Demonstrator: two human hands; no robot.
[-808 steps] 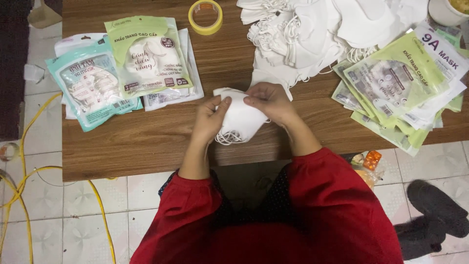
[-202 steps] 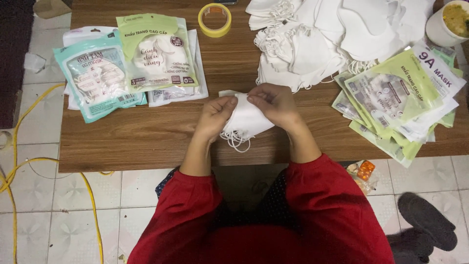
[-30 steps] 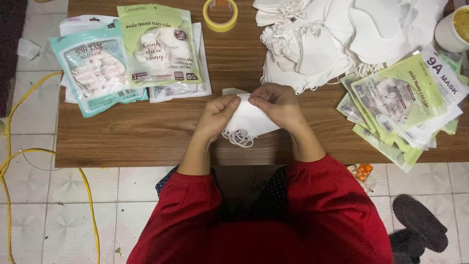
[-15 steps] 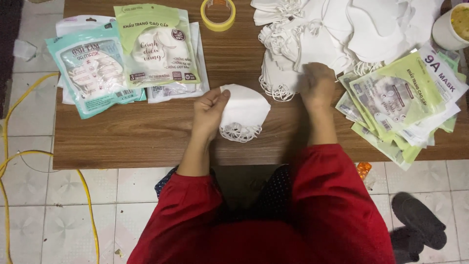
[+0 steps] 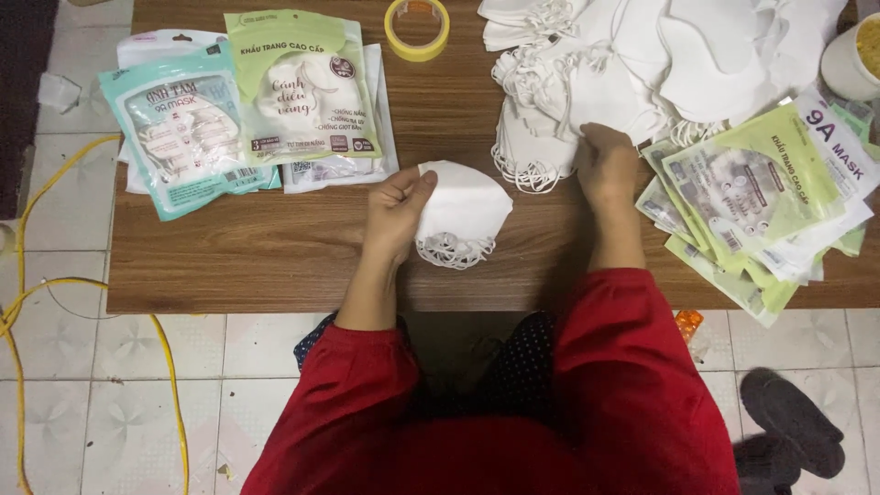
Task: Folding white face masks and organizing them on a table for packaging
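Mask stack (image 5: 463, 213) sits pinched in left hand (image 5: 394, 213), beside its thumb.

The wooden bench (image 5: 275, 257) carries sealed mask packets (image 5: 247, 101) at the left, a yellow tape roll (image 5: 417, 27) at the far edge, a heap of white masks (image 5: 642, 64) and empty flat pouches (image 5: 770, 192) at the right.

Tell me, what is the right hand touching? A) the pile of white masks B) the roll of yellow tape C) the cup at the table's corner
A: the right hand rests on the edge of the pile of white masks, while the left hand holds a small stack of masks.
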